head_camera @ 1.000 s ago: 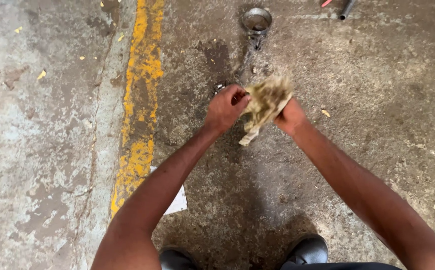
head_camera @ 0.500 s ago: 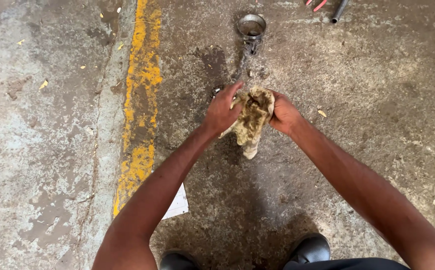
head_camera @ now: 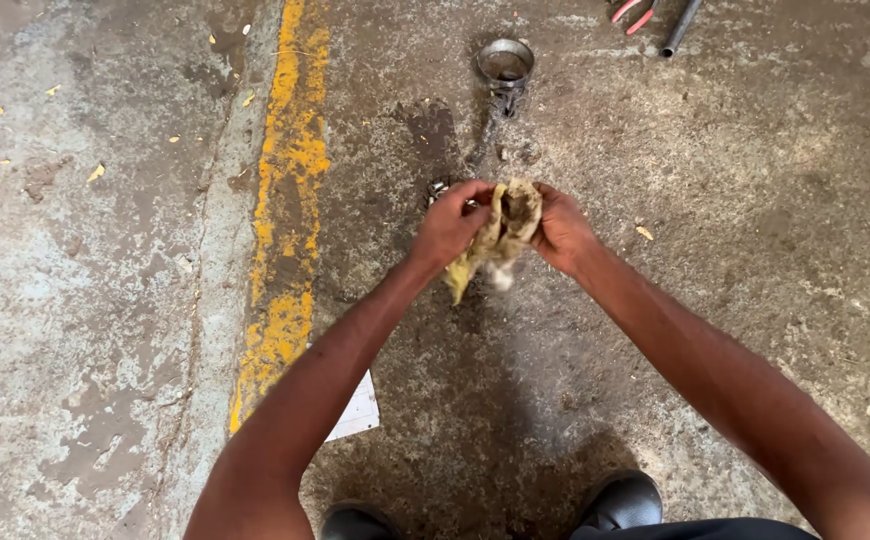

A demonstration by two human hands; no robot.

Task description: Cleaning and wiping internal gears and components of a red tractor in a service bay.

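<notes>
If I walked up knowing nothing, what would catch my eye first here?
First, the two hands meeting in the middle: the left hand and right hand both grip a dirty yellowish rag bunched between them, above a stained concrete floor. To the left, a worn yellow painted line runs up the floor. Farther ahead, a small round metal cup sits on the floor, with red-handled pliers at the top edge.

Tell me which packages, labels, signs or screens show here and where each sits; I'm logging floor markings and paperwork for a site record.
Painted floor line: worn yellow stripe running up the concrete, left of the left hand.
White sheet: flat paper-like corner on the floor, mostly hidden under the left forearm; any print cannot be seen.
No packages or screens. Both hands, left and right hand, hold a dirty yellowish rag.
</notes>
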